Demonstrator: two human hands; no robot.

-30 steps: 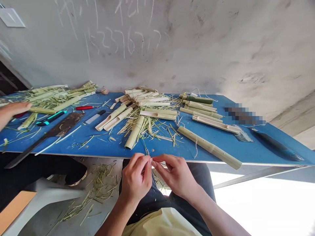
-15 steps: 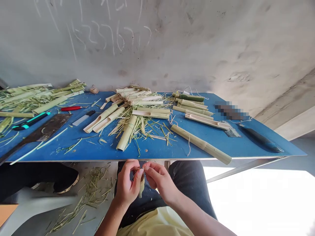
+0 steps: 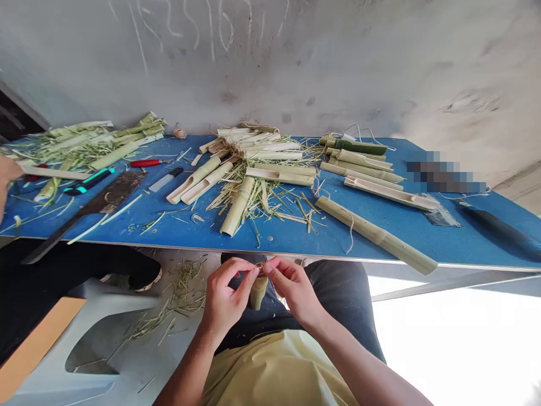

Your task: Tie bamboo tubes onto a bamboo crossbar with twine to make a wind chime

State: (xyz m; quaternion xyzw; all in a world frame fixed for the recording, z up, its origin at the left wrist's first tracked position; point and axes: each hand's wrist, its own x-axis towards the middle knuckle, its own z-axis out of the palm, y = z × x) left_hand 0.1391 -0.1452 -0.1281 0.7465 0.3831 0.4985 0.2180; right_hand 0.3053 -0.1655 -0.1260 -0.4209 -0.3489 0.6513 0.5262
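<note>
My left hand (image 3: pixel 226 296) and my right hand (image 3: pixel 291 287) meet just below the front edge of the blue table (image 3: pixel 296 239), over my lap. Both pinch the top of a short pale bamboo piece (image 3: pixel 257 291) that hangs down between them. Fingertips of both hands touch at its upper end. On the table right ahead lies a heap of split bamboo tubes and green shavings (image 3: pixel 249 180).
A long bamboo stick (image 3: pixel 376 235) lies at the front right, more split tubes (image 3: pixel 363 169) behind it. A cleaver (image 3: pixel 97 206), a teal-handled cutter (image 3: pixel 88 181) and a red-handled tool (image 3: pixel 146 163) lie left. Another person's hand (image 3: pixel 6 172) is at the far left edge. A white plastic stool (image 3: pixel 84 349) stands below.
My hands have stayed together on the small bamboo piece, which now hangs more plainly below my fingers. The view has shifted, and the other person's hand shows again at the left.
</note>
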